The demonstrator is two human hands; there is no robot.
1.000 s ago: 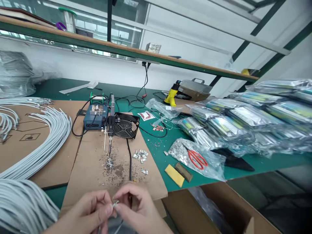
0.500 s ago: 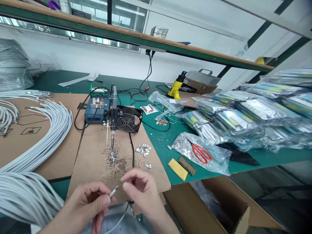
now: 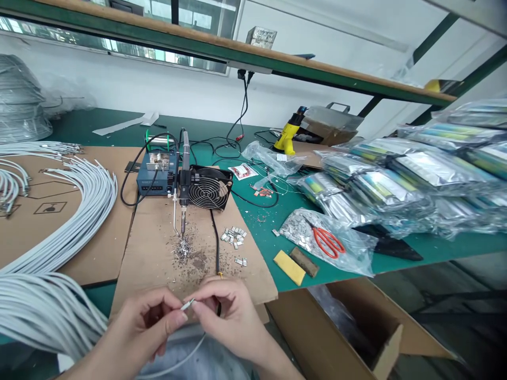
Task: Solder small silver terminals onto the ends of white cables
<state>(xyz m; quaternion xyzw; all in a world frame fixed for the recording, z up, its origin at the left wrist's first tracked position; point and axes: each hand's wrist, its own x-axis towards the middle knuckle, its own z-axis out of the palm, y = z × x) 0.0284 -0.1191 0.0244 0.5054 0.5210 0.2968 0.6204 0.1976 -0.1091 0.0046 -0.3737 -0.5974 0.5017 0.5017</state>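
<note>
Low in the view, my left hand [image 3: 148,322] pinches the end of a thin grey cable [image 3: 186,353] between thumb and forefinger. My right hand [image 3: 232,314] meets it from the right, fingertips closed on the cable's small metal tip [image 3: 187,304]. Both hands hover over the near edge of a brown cardboard sheet [image 3: 158,253]. Beyond them a soldering iron [image 3: 183,198] hangs tip-down on its stand over a patch of solder scraps [image 3: 184,250]. Several small metal connector shells [image 3: 233,237] lie on the cardboard to the right.
A blue soldering station [image 3: 154,177] and black fan [image 3: 208,190] stand behind the iron. Bundles of grey cables [image 3: 71,221] fill the left side. Red scissors [image 3: 328,241] on a plastic bag, a yellow sponge [image 3: 289,266], stacked foil bags [image 3: 415,174] and an open carton [image 3: 348,327] lie right.
My hands came apart half a second ago, exposing the cable tip, and have closed together on it again. The view has tilted slightly downward.
</note>
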